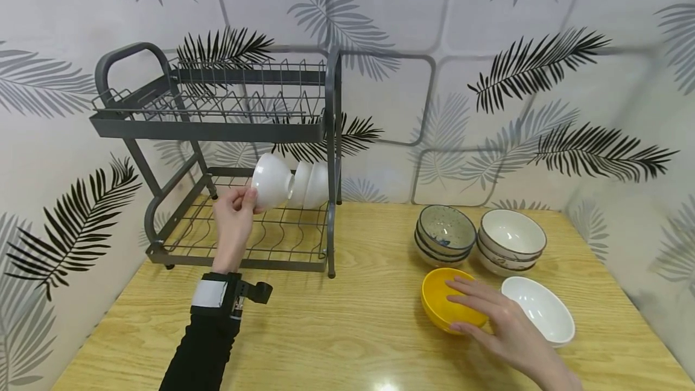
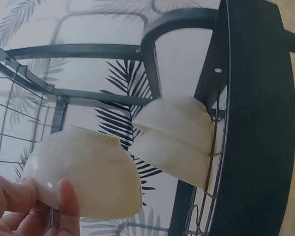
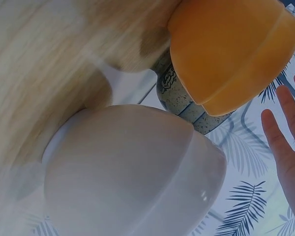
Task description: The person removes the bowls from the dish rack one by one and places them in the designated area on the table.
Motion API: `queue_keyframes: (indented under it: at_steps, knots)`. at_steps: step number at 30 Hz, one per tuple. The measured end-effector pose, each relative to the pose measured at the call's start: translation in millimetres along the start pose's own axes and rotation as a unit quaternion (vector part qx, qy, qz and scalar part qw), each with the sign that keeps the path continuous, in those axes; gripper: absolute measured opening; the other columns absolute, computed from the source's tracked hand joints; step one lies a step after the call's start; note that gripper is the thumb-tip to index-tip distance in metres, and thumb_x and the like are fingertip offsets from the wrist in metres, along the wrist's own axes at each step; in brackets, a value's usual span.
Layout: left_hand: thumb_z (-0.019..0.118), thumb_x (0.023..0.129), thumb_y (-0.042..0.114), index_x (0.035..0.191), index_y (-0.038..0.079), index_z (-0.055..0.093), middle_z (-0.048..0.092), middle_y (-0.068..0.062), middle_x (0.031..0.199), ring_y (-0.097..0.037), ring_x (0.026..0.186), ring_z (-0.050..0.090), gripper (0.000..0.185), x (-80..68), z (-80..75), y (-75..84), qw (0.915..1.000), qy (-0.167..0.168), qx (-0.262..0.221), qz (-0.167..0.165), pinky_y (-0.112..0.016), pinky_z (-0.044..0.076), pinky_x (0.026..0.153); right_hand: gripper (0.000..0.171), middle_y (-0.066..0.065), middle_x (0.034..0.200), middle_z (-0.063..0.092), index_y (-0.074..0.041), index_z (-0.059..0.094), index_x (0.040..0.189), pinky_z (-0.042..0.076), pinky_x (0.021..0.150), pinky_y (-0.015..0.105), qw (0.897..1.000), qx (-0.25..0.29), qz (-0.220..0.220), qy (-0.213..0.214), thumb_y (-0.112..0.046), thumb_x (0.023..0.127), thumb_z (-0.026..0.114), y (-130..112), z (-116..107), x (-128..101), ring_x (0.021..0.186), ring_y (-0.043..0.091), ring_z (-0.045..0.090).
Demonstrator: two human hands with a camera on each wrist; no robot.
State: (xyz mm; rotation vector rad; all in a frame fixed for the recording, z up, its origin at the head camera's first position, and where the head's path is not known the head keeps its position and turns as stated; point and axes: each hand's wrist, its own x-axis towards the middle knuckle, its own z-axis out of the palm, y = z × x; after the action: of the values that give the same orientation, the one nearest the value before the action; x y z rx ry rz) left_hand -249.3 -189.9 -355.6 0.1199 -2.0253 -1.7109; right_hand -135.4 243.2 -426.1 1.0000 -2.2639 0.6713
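A white bowl (image 1: pixel 272 180) is tipped on its side at the lower shelf of the dish rack, its rim pinched between the thumb and fingers of my left hand (image 1: pixel 233 217). Just right of it, two more white bowls (image 2: pixel 179 130) stand on edge, one nested against the other. My right hand (image 1: pixel 505 326) hovers over the near right side of a yellow bowl (image 1: pixel 441 297), fingers spread and fairly straight. In the right wrist view a gap shows between those fingers (image 3: pixel 287 123) and the yellow bowl.
The grey two-tier dish rack (image 1: pixel 217 131) stands at the table's back left. On the right are a stack of speckled bowls (image 1: pixel 447 228), a stack of cream bowls with dark rims (image 1: pixel 513 234) and an oval white bowl (image 1: pixel 543 312). A patterned wall (image 1: pixel 391 95) rises behind the wooden table (image 1: pixel 326 330).
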Motion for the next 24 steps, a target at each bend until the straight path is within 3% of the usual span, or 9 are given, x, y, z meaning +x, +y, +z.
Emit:
queue_keyframes:
  at_steps: [9,13,17,20,24]
  knots:
    - [0.056,0.104,0.015,0.114,-0.010,0.064,0.072,-0.024,0.109,0.001,0.070,0.063,0.028,-25.0,-1.0,6.5,0.9998,-0.007,-0.021,0.003,-0.014,0.055,0.070,0.042,0.015,0.129,0.069,-0.013,0.074,0.116,0.030,0.119,0.011,1.000,0.014,-0.009,0.000,-0.017,0.076,0.086,-1,2,13,0.137,0.008,0.053]
    - [0.057,0.103,0.013,0.115,-0.009,0.065,0.075,-0.003,0.095,0.000,0.070,0.063,0.027,-37.4,-0.8,10.7,0.9992,-0.024,-0.032,0.001,-0.015,0.055,0.071,0.043,0.014,0.130,0.069,-0.014,0.073,0.118,0.031,0.118,0.011,1.000,0.025,-0.008,0.000,-0.015,0.076,0.086,-2,3,22,0.137,0.010,0.053]
    - [0.057,0.103,0.012,0.114,-0.009,0.064,0.069,0.016,0.083,-0.002,0.070,0.063,0.025,-48.9,0.3,15.2,0.9984,-0.038,-0.043,0.002,-0.015,0.055,0.072,0.045,0.014,0.130,0.069,-0.016,0.073,0.117,0.031,0.116,0.009,1.000,0.030,0.000,-0.002,-0.009,0.074,0.086,-4,3,31,0.135,0.013,0.056]
    - [0.058,0.102,0.010,0.112,-0.009,0.065,0.068,0.013,0.082,-0.004,0.072,0.062,0.024,-56.6,1.9,18.2,0.9980,-0.047,-0.041,0.013,-0.015,0.053,0.070,0.045,0.013,0.131,0.069,-0.016,0.073,0.117,0.031,0.116,0.008,0.999,0.035,0.008,-0.005,-0.007,0.074,0.086,-6,3,38,0.133,0.016,0.057]
    - [0.058,0.101,0.007,0.110,-0.009,0.067,0.072,-0.005,0.087,-0.006,0.072,0.062,0.020,-64.8,4.9,20.3,0.9965,-0.067,-0.028,0.042,-0.016,0.051,0.067,0.047,0.012,0.133,0.067,-0.014,0.072,0.120,0.030,0.117,0.010,0.999,0.039,0.013,-0.008,-0.008,0.076,0.085,-9,4,46,0.136,0.016,0.055]
